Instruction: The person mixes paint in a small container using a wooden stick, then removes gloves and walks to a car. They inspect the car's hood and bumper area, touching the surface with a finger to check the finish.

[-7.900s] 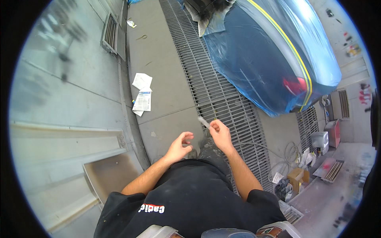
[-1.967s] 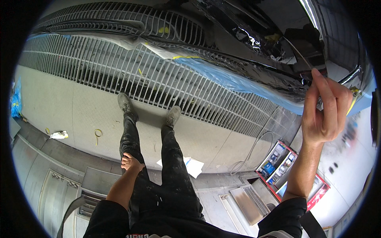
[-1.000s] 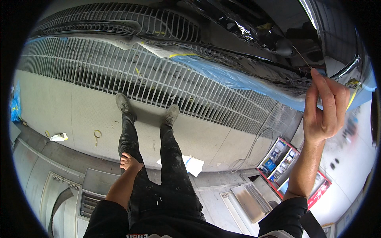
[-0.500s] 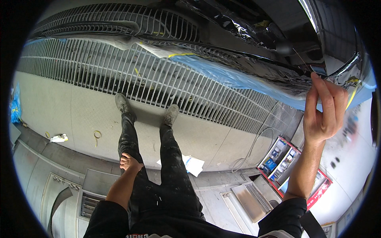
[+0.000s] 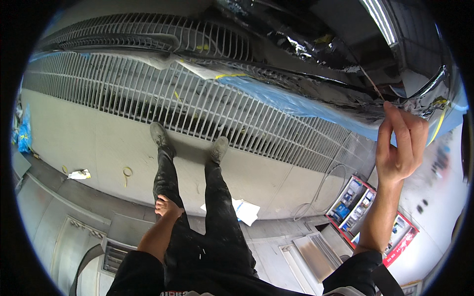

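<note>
Masking step on the car body [image 5: 316,64]: right hand [image 5: 400,148] raised, fingers pinched on a thin strip of tape [image 5: 371,81] at the edge of the blue plastic sheet [image 5: 296,106], left hand [image 5: 168,206] loosely curled and empty against the thigh; next move likely needs a steady pull along that edge.

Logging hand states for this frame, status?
Right hand raised, fingertips pinching the blue masking film edge. Left hand hangs at thigh, holds nothing visible. Floor grate underfoot, nothing blocking.
</note>
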